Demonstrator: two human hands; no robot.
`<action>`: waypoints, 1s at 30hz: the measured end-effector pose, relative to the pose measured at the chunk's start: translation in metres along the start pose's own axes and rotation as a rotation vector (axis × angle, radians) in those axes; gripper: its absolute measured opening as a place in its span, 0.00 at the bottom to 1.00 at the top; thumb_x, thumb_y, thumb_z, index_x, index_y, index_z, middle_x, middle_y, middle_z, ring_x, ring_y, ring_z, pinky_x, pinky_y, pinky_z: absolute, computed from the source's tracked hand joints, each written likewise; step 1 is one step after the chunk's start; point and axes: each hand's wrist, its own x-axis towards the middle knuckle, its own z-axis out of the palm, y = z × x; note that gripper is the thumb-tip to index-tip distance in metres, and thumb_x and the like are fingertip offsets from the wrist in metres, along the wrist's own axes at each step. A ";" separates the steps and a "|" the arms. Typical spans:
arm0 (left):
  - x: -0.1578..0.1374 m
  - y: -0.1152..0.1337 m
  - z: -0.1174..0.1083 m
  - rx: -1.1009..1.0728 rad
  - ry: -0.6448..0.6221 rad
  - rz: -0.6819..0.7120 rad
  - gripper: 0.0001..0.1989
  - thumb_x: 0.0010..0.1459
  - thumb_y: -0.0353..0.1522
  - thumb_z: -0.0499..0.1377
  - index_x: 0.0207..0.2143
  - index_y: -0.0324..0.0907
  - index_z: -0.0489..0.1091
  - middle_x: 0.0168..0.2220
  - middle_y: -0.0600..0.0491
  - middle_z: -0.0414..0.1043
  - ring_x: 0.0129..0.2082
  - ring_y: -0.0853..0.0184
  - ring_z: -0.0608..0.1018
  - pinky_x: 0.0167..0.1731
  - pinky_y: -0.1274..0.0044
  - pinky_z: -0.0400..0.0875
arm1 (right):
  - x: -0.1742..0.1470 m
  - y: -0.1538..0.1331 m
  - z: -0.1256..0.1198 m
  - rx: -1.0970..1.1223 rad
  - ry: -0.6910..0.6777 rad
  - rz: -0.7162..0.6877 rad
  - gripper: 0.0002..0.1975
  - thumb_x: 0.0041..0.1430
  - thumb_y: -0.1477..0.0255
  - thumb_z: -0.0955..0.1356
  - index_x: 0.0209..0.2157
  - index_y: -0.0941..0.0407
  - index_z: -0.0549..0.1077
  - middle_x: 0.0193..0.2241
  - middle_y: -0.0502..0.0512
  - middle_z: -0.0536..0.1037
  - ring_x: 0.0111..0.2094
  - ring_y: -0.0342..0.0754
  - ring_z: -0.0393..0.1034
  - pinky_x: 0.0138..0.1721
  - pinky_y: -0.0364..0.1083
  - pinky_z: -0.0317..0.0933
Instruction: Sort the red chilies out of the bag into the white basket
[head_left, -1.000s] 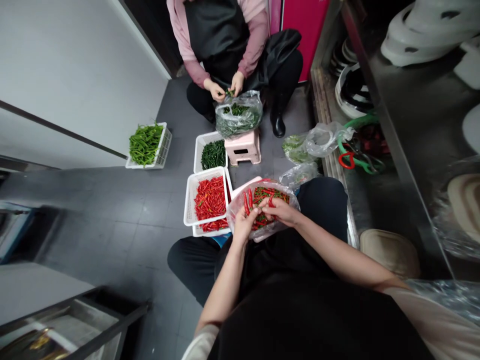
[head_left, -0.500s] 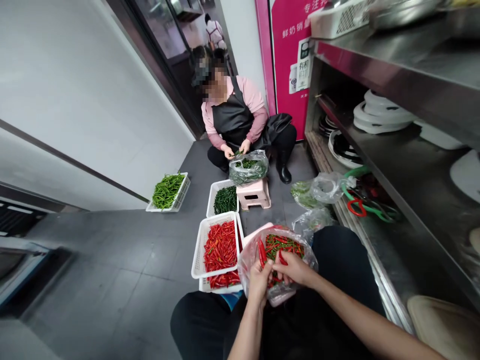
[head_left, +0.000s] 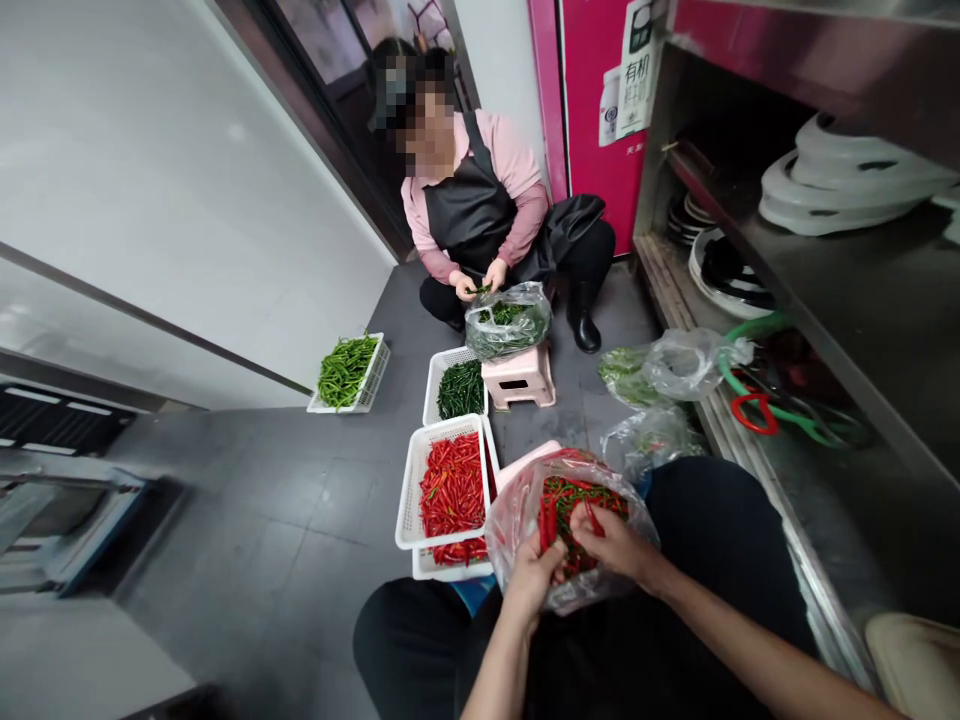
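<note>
A smooth, pale wall fills the left side, crossed low down by a slanting dark strip. Dark grey square tiles cover the floor, with a soft patch of reflected light toward the middle. At the back, a dark-framed glass doorway stands beside a narrow white wall section and a magenta panel printed with a bottle and Chinese characters. Metal shelving lines the right side, holding stacked white dishes above and plates below. A pale pink plastic stool stands on the tiles. At far left sits a black slatted grille.
</note>
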 end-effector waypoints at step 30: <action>0.011 0.001 0.018 0.193 0.045 0.032 0.28 0.40 0.57 0.61 0.24 0.42 0.62 0.16 0.55 0.62 0.15 0.73 0.63 0.19 0.77 0.55 | 0.028 0.033 -0.016 -0.016 0.292 -0.127 0.22 0.46 0.49 0.65 0.24 0.54 0.64 0.15 0.47 0.61 0.18 0.42 0.57 0.22 0.44 0.56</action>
